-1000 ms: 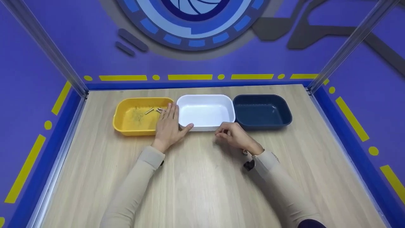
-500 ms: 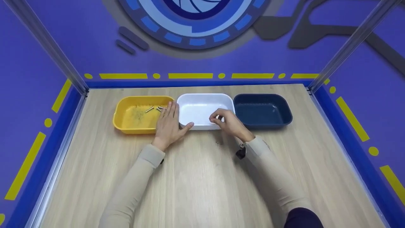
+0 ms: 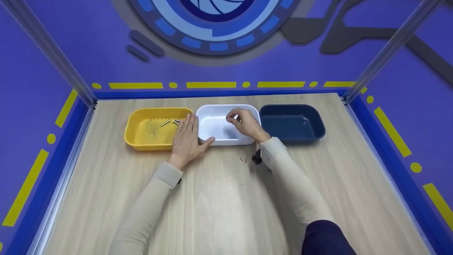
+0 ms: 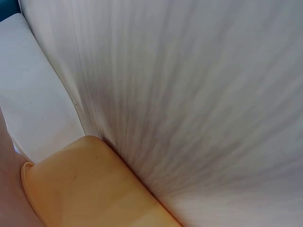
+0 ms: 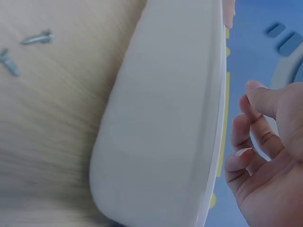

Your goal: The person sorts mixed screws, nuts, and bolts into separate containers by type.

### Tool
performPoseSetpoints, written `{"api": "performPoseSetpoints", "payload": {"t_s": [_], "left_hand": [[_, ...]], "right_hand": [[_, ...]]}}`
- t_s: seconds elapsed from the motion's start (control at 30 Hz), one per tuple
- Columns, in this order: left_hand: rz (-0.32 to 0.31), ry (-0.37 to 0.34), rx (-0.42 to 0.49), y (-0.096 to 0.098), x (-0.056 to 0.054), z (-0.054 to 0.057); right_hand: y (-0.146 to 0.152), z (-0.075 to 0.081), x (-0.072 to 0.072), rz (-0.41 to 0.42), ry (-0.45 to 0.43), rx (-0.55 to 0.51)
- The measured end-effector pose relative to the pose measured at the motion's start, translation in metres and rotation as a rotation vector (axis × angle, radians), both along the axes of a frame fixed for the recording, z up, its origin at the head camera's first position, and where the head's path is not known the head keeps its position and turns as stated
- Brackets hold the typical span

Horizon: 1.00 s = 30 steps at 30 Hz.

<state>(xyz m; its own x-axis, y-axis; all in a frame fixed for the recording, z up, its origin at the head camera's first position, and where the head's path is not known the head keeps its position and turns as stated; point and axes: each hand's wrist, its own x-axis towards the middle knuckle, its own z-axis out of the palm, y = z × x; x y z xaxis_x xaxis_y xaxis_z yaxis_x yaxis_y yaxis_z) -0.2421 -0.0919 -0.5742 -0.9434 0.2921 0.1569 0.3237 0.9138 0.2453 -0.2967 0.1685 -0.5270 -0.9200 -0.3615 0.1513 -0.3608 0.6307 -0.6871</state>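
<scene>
My left hand (image 3: 185,141) lies flat with straight fingers across the right end of the yellow tray (image 3: 155,146), its thumb at the front edge of the white tray (image 3: 226,142). Over the white tray hovers my right hand (image 3: 246,122), thumb and index tips together, the other fingers curled. Nothing shows between those tips, and I cannot tell whether a small screw is pinched there. Two small screws (image 3: 243,160) lie on the table before the white tray; the right wrist view shows one silver screw (image 5: 38,38) up close. Several larger screws (image 3: 165,123) lie in the yellow tray, partly hidden by my left hand.
A dark blue tray (image 3: 293,132) stands right of the white one, the three trays side by side along the back of the wooden table (image 3: 212,205). Blue-purple panels (image 3: 219,71) enclose the back and both sides.
My right hand has moved from the table in front of the white tray, up and forward to above that tray's interior. The two small screws now show uncovered. My left hand stays put.
</scene>
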Motion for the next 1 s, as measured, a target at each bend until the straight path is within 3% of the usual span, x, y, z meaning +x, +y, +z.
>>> {"api": "performPoseSetpoints", "payload": {"t_s": [0.3, 1.0], "left_hand": [[0.004, -0.011, -0.003, -0.001, -0.001, 0.001], [0.008, -0.019, -0.009, 0.000, 0.001, 0.002]], "right_hand": [[-0.006, -0.003, -0.022, -0.102, 0.009, 0.029], [-0.006, -0.005, -0.026, -0.103, 0.026, -0.030]]}}
